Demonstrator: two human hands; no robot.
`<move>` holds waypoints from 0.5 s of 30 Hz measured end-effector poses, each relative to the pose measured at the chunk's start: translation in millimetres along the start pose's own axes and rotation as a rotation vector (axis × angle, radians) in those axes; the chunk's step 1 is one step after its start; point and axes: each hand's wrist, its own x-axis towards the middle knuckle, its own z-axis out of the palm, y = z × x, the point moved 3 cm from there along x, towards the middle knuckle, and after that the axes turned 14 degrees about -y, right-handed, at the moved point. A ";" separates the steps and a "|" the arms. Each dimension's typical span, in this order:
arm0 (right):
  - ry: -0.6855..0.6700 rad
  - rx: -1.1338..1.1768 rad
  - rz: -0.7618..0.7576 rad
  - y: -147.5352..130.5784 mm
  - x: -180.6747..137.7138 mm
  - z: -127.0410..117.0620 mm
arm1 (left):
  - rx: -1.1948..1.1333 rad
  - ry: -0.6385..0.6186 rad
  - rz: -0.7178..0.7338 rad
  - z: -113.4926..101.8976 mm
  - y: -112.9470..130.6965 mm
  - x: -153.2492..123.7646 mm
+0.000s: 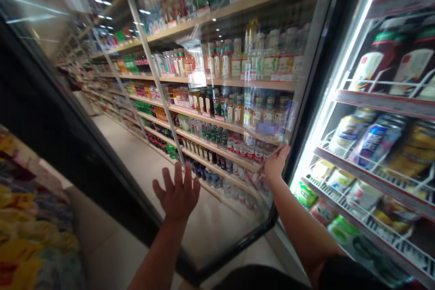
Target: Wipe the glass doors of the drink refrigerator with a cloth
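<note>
A glass door with a black frame (234,245) stands swung out before me, beside a lit drinks fridge (326,99). My left hand (178,195) is raised at the glass with its fingers spread and nothing in it; whether the palm touches the pane I cannot tell. Near the frame's fridge-side edge, my right hand (276,165) lies against the glass, seen from the side. Its fingers look stretched out, and a reflection of it shows in the pane. No held thing is visible in either hand.
Through the glass, long wooden shelves (224,122) carry rows of bottles. Fridge racks at right hold bottles, cans (372,140) and packs behind white wire rails. Yellow packages (23,235) are stacked at lower left. A tiled floor (117,140) runs along the aisle.
</note>
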 end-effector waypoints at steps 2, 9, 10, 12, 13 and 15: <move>0.015 0.037 -0.030 -30.2 10.1 -1.6 | -0.015 -0.016 -0.019 1.3 -0.2 -1.4; -0.333 -0.018 -0.803 -96.2 -87.0 41.6 | -0.075 -0.045 -0.058 1.9 -1.8 -1.7; -0.408 -0.038 -0.912 -94.2 -105.4 47.3 | -0.106 -0.055 -0.056 0.8 -3.1 -1.9; -0.485 -0.067 -1.020 -90.0 -121.5 51.3 | -0.163 -0.057 -0.022 -3.7 -5.0 -5.4; -0.464 -0.065 -1.008 -90.5 -116.8 48.8 | -0.182 -0.049 -0.002 -6.9 -5.6 -9.3; -0.329 -0.019 -0.884 -100.9 -86.0 36.8 | -0.194 -0.020 0.001 -13.8 -6.2 -22.3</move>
